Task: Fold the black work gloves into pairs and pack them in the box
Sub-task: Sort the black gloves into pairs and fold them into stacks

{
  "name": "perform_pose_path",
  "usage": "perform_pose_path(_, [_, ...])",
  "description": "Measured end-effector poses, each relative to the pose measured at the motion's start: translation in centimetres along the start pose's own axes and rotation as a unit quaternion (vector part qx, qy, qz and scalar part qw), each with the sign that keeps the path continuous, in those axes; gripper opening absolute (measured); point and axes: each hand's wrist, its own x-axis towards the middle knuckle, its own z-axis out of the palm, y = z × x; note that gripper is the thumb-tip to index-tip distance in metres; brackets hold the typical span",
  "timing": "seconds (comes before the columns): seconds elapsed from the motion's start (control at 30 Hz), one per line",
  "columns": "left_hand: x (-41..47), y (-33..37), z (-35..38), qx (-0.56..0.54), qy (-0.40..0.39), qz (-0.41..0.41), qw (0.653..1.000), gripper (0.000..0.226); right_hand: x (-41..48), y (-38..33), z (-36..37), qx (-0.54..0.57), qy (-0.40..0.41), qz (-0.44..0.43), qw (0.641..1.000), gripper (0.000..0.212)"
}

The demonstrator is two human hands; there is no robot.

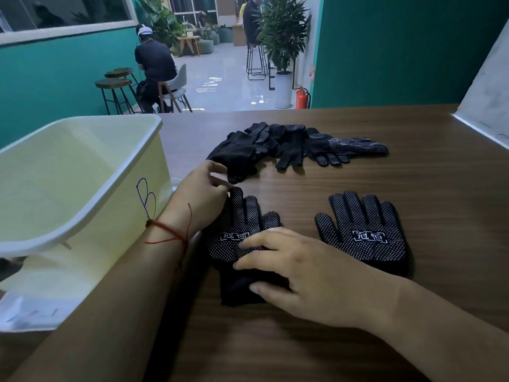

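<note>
Two black gloves with white grip dots lie flat, dotted side up, on the wooden table. The left glove (242,224) has my right hand (297,274) resting on its palm and cuff, fingers spread and straight. My left hand (203,194) pinches that glove's outer finger at its upper left edge. The right glove (366,230) lies apart and untouched. Behind them sits a loose pile of several black gloves (292,144). The pale yellow plastic box (82,172) stands at the left with nothing visible inside it.
The table (358,340) runs to a far edge near the pile. A white slanted board (487,100) stands at the right back corner. White paper (30,312) lies under the box. Beyond the table are stools, a seated person and plants.
</note>
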Motion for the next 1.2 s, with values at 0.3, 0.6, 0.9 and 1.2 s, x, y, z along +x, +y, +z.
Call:
perform_pose_path(0.3, [0.0, -1.1, 0.6, 0.166, 0.064, 0.12, 0.977, 0.033, 0.0, -0.2, -0.4, -0.005, -0.019, 0.003, 1.0, 0.039])
perform_pose_path(0.6, [-2.4, 1.0, 3.0, 0.189, -0.042, 0.153, 0.969, 0.028, 0.1, -0.2, -0.7, 0.017, -0.018, 0.017, 1.0, 0.041])
perform_pose_path(0.9, [-2.6, 0.2, 4.4, 0.307, -0.177, 0.107, 0.929, 0.082, -0.4, 1.4, -3.0, 0.0, 0.145, 0.004, 0.989, 0.029])
perform_pose_path(1.2, [-3.1, -0.4, 5.0, 0.358, -0.164, 0.091, 0.915, 0.083, -0.4, 4.5, -3.9, -0.098, 0.169, 0.232, 0.953, 0.033])
